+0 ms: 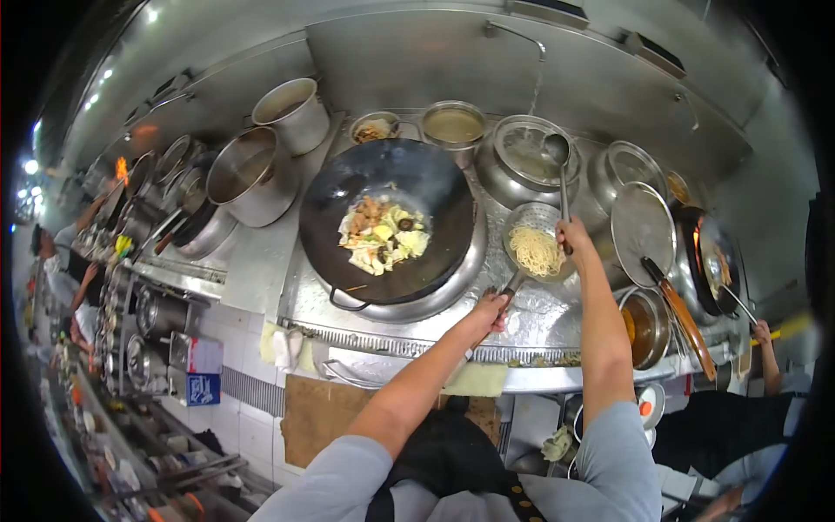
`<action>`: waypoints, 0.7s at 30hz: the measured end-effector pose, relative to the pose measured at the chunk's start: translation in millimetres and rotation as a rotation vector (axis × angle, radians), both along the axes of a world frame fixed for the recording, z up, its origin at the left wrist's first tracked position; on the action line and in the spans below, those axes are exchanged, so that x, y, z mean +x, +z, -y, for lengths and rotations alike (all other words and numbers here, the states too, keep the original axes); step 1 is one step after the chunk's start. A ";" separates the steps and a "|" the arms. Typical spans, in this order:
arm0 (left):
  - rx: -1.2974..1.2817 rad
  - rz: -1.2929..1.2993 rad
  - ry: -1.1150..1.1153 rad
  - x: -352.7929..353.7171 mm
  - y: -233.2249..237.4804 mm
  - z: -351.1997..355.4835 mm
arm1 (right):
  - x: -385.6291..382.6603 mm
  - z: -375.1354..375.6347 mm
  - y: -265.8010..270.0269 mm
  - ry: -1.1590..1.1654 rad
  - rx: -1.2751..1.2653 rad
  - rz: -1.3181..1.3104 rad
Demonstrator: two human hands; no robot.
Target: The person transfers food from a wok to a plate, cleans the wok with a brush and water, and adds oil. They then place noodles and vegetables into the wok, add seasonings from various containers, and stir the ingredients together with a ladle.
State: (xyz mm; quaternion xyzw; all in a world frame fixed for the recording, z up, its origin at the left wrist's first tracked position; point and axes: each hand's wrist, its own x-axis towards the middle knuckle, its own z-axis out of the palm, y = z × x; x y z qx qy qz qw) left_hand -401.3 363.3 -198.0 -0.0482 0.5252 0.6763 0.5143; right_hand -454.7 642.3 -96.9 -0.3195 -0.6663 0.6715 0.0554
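My left hand (490, 313) is wrapped around the handle of a perforated strainer (524, 217). Pale noodles (535, 251) lie in the strainer's bowl, to the right of the wok. In my right hand (574, 233) is the handle of a ladle (557, 149), its bowl raised over a large metal pot (531, 157) behind the strainer. Left of both hands sits a big dark wok (335, 196), holding cabbage (409, 243) mixed with browned pieces of food (372, 214). Some steam rises from it.
Two tall pots (252, 183) stand left of the wok. Behind it are a bowl of food (375, 128) and a pot of liquid (452, 124). A mesh skimmer (643, 228) with a wooden handle is at right. Water runs from a tap (541, 52). Co-workers stand on both sides.
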 end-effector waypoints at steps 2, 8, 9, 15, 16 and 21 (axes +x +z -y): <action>0.013 -0.024 -0.013 -3.9 4.6 24.7 | -21.9 -9.6 -10.1 0.077 -0.480 -0.158; 0.008 0.091 -0.015 18.8 -18.3 33.1 | 49.5 24.3 11.2 0.133 -1.391 -0.516; 0.006 0.102 0.008 19.3 -19.4 31.1 | 65.8 32.7 18.0 0.141 -1.393 -0.566; 0.012 0.186 0.042 20.4 -4.3 27.2 | 159.0 81.5 78.2 -0.037 -1.108 -0.369; 0.010 0.188 0.025 19.1 -3.2 25.1 | 169.6 83.3 77.3 -0.053 -1.105 -0.377; -0.014 0.224 -0.012 16.3 -9.6 26.9 | 239.2 96.5 67.4 -0.022 -0.932 -0.239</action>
